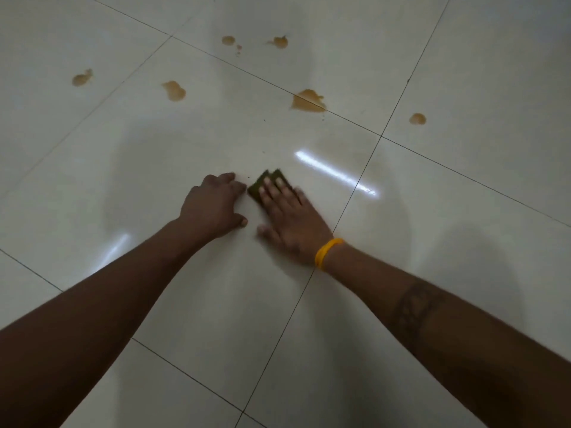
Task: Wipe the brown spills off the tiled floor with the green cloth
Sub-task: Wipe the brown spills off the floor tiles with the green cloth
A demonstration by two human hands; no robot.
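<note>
Green cloth [268, 183], dark and folded, under right hand [290, 217].

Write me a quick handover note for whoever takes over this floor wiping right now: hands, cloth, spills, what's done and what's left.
Right hand: flat, straight fingers pressing the green cloth onto the tiled floor; no curled grip on it.
Left hand: resting on the floor just left of the cloth, holding nothing.
Spills: six brown spills remain, all farther out than the hands: far left, centre-left, two at the top, the largest on a grout line, a small one to the right.
Done: no spill lies under or right next to the cloth.
Left: wipe all six, plus the tiny specks near the cloth.
</note>
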